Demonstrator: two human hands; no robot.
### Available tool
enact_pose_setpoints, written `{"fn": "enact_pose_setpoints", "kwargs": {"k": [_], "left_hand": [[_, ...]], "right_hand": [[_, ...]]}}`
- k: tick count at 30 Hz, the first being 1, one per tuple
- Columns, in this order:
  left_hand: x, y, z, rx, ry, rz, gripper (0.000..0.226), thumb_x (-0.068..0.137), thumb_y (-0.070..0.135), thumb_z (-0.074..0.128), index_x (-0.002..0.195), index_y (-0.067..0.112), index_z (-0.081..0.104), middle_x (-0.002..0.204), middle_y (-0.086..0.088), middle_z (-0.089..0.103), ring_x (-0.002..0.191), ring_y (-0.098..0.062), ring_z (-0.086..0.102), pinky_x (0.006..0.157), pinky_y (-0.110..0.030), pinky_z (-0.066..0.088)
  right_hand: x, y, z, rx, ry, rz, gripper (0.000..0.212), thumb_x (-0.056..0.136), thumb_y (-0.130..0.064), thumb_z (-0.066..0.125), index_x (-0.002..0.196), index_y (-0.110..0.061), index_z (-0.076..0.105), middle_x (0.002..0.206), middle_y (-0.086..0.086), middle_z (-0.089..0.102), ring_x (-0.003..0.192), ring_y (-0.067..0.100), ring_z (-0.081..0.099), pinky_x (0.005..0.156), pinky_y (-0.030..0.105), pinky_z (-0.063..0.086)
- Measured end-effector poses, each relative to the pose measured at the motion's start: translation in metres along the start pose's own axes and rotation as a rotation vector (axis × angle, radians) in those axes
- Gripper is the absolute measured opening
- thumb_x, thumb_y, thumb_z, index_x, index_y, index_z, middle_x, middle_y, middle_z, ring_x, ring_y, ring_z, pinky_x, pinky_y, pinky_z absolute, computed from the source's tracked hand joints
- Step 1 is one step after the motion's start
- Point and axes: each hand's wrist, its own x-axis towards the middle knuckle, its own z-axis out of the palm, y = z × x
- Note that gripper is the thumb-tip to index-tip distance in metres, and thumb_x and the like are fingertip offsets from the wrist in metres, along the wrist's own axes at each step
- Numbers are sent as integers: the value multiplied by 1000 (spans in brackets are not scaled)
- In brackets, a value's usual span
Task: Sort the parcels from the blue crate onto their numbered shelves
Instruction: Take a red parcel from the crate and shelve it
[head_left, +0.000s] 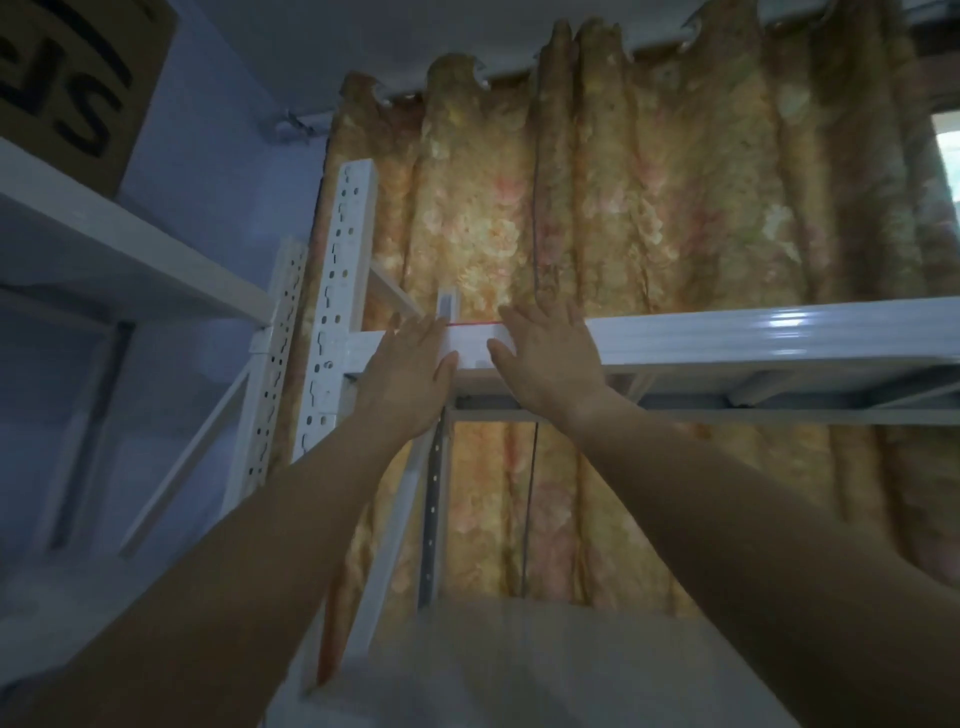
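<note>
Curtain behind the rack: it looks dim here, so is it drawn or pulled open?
Drawn: the curtain hangs in folds behind the whole rack; only a bright sliver shows at right.

The box (78, 88) sits on the left shelf (130, 244) (curtain (649, 208) behind the right shelf (753, 338)).

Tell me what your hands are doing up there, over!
Left hand and right hand open, flat against a white parcel. Parcel at the front edge of the shelf, partly hidden. Only the curtain behind.
</note>
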Motion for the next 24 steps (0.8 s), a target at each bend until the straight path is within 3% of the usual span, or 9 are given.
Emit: {"fn": "enact_pose_setpoints", "kwargs": {"k": [4,6,11,16,21,24], "left_hand": [[-35,-12,1,52,-91,5,57,101,33,23,151,12,3,160,-3,0,148,-16,-3,121,-36,1],[-54,-18,-6,86,-156,-26,58,101,35,22,151,13,1,160,-2,-5,147,-15,-6,121,-35,-1],[-110,-24,-40,116,-384,-125,61,100,39,24,151,19,-2,160,-3,-1,148,-18,1,120,-37,7],[-166,-5,-67,208,-660,-210,63,99,46,22,150,19,-2,159,2,-7,147,-13,-6,120,-34,1],[-213,50,-92,216,-790,-309,62,99,47,25,150,25,-2,160,2,-7,148,-18,-1,120,-44,6],[-230,97,-111,192,-784,-335,62,100,44,27,150,22,-1,160,2,-4,147,-19,0,120,-39,5]], "right_hand": [[-18,-12,6,-36,20,-279,53,100,-33,32,149,-12,28,155,6,30,147,23,18,121,40,9],[-31,-22,11,-20,-19,-335,52,101,-32,33,149,-14,28,156,4,30,147,22,18,121,38,8],[-77,-47,12,167,-210,-328,52,102,-32,31,150,-15,27,158,3,26,148,20,16,121,36,9],[-130,-51,-7,403,-508,-209,53,103,-36,31,152,-18,22,159,4,22,146,26,18,117,39,18],[-184,-15,-31,463,-718,-179,58,102,-42,30,154,-19,16,161,4,15,148,26,15,119,41,13],[-214,16,-43,464,-763,-178,58,102,-42,30,153,-18,15,161,6,14,148,25,16,120,39,9]]}}
